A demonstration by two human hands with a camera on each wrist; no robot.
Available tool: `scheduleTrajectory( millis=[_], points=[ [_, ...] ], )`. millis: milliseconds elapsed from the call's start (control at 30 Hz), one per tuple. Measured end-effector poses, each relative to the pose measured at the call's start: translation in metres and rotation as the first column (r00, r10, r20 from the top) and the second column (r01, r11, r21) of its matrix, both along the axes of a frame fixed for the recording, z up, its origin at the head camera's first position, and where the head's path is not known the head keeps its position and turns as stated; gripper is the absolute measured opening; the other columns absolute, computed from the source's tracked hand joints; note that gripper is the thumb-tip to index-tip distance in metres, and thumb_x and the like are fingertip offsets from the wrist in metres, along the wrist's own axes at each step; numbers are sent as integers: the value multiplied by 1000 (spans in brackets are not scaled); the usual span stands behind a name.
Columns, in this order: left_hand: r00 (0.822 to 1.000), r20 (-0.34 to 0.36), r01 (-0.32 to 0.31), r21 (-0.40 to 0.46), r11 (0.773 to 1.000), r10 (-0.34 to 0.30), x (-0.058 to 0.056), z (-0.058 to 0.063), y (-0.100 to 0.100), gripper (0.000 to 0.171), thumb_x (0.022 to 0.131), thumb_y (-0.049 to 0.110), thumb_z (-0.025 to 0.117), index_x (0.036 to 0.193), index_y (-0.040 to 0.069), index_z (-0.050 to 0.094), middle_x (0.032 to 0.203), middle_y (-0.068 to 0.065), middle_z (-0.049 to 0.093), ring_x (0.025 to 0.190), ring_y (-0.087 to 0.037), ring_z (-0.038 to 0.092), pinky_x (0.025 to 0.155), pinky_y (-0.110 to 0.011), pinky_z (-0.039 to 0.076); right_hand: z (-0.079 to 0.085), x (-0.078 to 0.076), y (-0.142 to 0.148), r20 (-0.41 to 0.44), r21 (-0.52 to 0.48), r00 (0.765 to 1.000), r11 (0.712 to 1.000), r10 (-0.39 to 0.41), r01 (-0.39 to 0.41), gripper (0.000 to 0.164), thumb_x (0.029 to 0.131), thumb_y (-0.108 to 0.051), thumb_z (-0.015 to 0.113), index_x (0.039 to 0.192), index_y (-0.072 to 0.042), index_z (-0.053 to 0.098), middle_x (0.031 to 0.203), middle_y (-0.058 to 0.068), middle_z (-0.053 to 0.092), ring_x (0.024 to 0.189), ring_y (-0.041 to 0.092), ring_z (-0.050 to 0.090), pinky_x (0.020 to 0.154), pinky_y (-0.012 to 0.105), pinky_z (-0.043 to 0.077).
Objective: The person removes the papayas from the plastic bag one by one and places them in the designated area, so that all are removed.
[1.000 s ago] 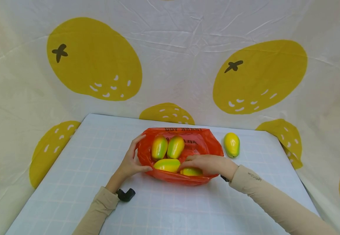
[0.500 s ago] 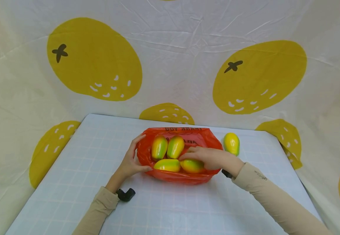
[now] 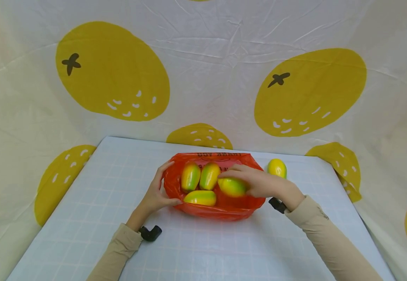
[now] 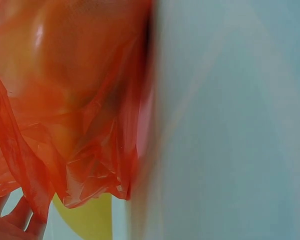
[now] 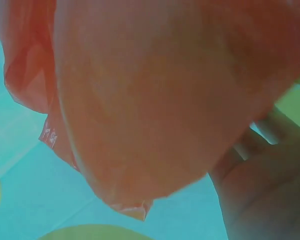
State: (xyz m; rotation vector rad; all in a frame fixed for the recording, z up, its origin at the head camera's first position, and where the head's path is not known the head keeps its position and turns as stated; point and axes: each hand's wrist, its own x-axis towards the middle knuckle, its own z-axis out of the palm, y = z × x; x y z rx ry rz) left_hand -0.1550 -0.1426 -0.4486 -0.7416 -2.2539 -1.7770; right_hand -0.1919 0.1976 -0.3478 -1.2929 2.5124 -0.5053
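A red plastic bag [image 3: 210, 212] with printed lettering lies with its mouth wide on the table. My left hand [image 3: 155, 195] holds the bag's left side, thumb at the near rim and fingers along the outside. Over the right part of the bag, my right hand [image 3: 259, 181] grips a yellow-green mango [image 3: 232, 187], blurred by motion. Two mangoes [image 3: 191, 176] stand side by side at the back left inside, and another mango [image 3: 200, 198] lies sideways in front of them. In the right wrist view the bag [image 5: 140, 100] hides the fingertips of the right hand [image 5: 270, 185].
One more mango [image 3: 277, 168] rests on the table right of the bag, partly covered by my right hand. The table [image 3: 196, 253] has a pale checked cover. Behind it hangs a white cloth [image 3: 210, 78] printed with large yellow fruit.
My right hand has raised the mango from the bag's front right, moving it up and slightly back and away from the sideways mango. The left hand stays in place.
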Motion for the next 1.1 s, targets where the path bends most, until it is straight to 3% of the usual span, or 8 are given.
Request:
scheduleTrajectory(
  millis=[267,567,800,900,1033,1100],
  points=[
    [1000,2,0,-1,1000,0,0,-1,0,100,70,15,90,149,0,30,157,-16,31,144,-29,29,111,-62,30,4,3,8,61,-137,997,990,-38,46,89,76,15,72,149,-28,44,143,-3,43,131,20,39,99,43,51],
    [1000,7,3,0,1000,-3,1,1,0,101,70,13,89,150,0,29,157,-16,31,144,-29,28,111,-62,30,4,8,17,124,-279,984,947,-128,158,90,77,7,78,149,-33,41,143,-6,39,130,17,40,97,39,52],
    [1000,7,6,0,1000,-6,-1,0,0,101,70,12,89,150,0,29,157,-16,31,144,-27,28,112,-61,29,5,10,25,123,-372,974,901,-189,222,91,76,-3,84,150,-31,39,142,-6,41,126,18,43,95,48,52],
    [1000,5,8,3,1000,-8,-1,-2,0,101,70,11,89,150,0,29,157,-16,31,145,-26,28,112,-60,29,14,18,23,139,-415,967,874,-213,252,89,77,-1,83,151,-21,38,141,-2,42,125,15,45,100,50,49],
    [1000,5,7,2,1000,-7,-2,-2,-1,101,70,12,89,150,1,29,157,-15,31,145,-26,28,112,-61,29,21,26,24,154,-503,962,820,-227,274,92,73,9,82,150,-6,35,141,5,42,126,10,46,106,38,44],
    [1000,8,4,1,1000,-4,-2,-2,-1,100,71,13,89,150,2,29,158,-14,31,145,-26,28,112,-61,29,16,24,30,144,-553,964,790,-222,265,96,70,13,82,151,-4,33,142,7,42,126,10,47,105,30,44]
  ],
)
